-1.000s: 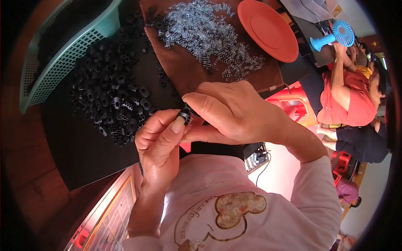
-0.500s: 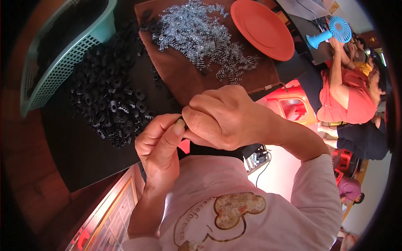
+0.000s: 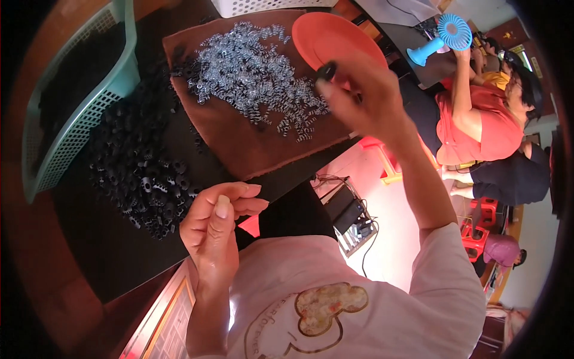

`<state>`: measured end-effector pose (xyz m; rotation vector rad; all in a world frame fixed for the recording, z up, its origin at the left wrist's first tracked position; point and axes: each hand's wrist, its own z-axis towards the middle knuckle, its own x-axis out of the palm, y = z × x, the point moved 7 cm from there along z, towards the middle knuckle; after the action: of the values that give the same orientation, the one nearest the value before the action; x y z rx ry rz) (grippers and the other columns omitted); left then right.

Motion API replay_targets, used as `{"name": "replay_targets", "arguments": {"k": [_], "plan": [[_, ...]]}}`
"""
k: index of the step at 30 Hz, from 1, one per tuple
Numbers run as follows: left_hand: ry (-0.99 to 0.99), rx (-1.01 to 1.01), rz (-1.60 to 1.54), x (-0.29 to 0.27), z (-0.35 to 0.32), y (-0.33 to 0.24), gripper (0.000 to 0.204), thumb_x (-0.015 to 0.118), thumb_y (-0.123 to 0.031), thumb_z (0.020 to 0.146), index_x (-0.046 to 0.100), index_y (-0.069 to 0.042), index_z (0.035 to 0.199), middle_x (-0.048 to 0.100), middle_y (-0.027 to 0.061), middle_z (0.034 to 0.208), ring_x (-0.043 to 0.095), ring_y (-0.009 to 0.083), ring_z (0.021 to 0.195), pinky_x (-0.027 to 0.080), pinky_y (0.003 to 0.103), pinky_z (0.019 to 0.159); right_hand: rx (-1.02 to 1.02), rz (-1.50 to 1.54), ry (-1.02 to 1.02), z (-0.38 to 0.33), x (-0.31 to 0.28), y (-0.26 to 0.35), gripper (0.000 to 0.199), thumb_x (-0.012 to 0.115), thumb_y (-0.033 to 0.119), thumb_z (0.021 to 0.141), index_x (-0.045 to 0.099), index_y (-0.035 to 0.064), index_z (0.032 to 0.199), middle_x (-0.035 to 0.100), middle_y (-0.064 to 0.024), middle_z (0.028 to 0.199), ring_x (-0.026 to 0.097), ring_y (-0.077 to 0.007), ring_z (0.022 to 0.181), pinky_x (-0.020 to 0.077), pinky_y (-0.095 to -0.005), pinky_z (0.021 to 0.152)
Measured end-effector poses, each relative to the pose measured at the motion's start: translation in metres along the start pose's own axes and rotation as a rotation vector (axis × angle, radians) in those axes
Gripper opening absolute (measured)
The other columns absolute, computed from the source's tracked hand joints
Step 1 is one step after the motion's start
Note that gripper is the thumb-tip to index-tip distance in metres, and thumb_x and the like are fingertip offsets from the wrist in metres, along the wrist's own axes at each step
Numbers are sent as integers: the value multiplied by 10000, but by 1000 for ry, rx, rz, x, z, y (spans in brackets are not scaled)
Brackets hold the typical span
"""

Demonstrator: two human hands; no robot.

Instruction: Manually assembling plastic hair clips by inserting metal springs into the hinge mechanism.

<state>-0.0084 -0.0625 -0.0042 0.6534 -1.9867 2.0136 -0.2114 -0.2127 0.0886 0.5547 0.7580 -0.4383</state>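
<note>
My right hand (image 3: 373,99), smeared a little by motion, is over the near edge of a round orange-red plate (image 3: 317,36). At its fingertips is a small dark plastic part (image 3: 326,70). My left hand (image 3: 212,224) hovers in front of my body near the table's front edge. Its fingers are loosely bent and apart from the thumb, and nothing shows in them. Beyond it to the left lies a heap of small black plastic parts (image 3: 143,185). A pile of small metal springs (image 3: 251,78) is spread over a brown cloth (image 3: 239,152).
A green plastic basket (image 3: 89,116) with dark contents leans at the far left. A white perforated basket (image 3: 257,6) is at the back. On the right are a blue fan (image 3: 451,33), a person in a red shirt (image 3: 478,131) and red stools (image 3: 475,236). A crate with cables (image 3: 356,233) sits below.
My hands were together at the small dark part. Now my right hand has carried it up and right to the plate, while my left hand stays behind with its fingers loosened.
</note>
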Motion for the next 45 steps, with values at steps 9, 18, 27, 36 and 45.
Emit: {"name": "replay_targets", "arguments": {"k": [9, 18, 27, 36, 45], "plan": [[12, 40, 0, -1, 2, 3, 285, 495, -195, 1024, 607, 61, 1077, 679, 166, 1027, 691, 235, 829, 536, 347, 812, 354, -121, 228, -7, -3, -129, 371, 606, 268, 897, 599, -1, 1151, 674, -145, 931, 631, -255, 802, 488, -351, 746], [9, 108, 104, -1, -5, 5, 215, 518, -128, 1008, 630, 49, 1052, 672, 140, 1016, 678, 206, 825, 526, 309, 809, 404, -138, 370, -11, 7, -105, 394, 575, 323, 964, 603, -18, 1159, 676, -140, 947, 626, -201, 826, 483, -317, 749], [187, 371, 577, 24, -21, -18, 129, 683, 28, 771, 657, 44, 896, 686, 161, 879, 666, 303, 780, 530, 354, 717, 130, 138, 192, 19, 19, -7, 270, 636, 238, 935, 624, 7, 1074, 639, -120, 959, 636, -246, 827, 501, -347, 712], [257, 518, 745, 18, -33, -23, 67, 665, -13, 818, 669, 28, 871, 698, 131, 857, 671, 297, 786, 531, 373, 753, -390, 158, 498, 12, 104, 135, 168, 690, 200, 819, 603, 57, 814, 553, -66, 816, 632, -248, 739, 507, -379, 565], [190, 441, 634, -1, -34, -25, 94, 622, -56, 879, 678, 18, 884, 697, 124, 829, 663, 285, 769, 527, 358, 734, -450, 15, 633, 11, 136, 145, 159, 681, 166, 799, 625, 17, 790, 610, -90, 815, 655, -270, 714, 507, -391, 540]]}}
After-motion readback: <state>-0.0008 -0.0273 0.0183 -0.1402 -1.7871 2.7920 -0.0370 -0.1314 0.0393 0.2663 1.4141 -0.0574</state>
